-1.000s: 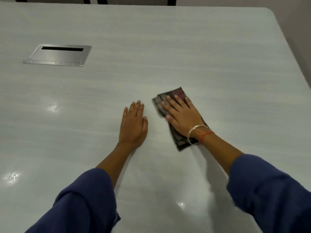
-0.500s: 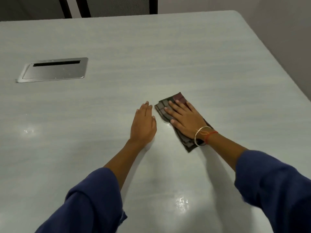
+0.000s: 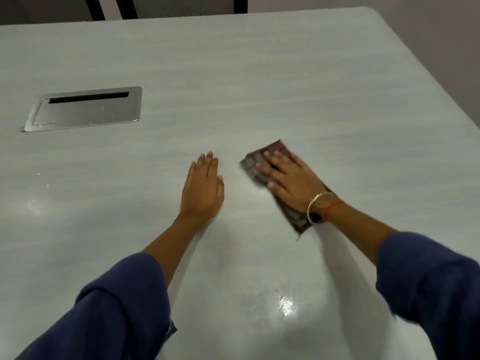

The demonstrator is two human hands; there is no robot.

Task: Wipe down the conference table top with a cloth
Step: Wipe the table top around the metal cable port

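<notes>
The middle of the cloth (image 3: 252,166) is covered by the right hand (image 3: 293,185), and the chair (image 3: 181,6) behind the table (image 3: 259,74) is cut off at the top.

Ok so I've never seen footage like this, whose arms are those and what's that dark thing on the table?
No machine here: these are a person's two bare hands, seen from a camera worn on their head, looking forward and down. The right hand lies flat on a dark checked cloth, pressing it onto the pale table. The left hand rests flat on the top beside it, holding nothing. The metal plate at far left is a hatch set into the table.
</notes>
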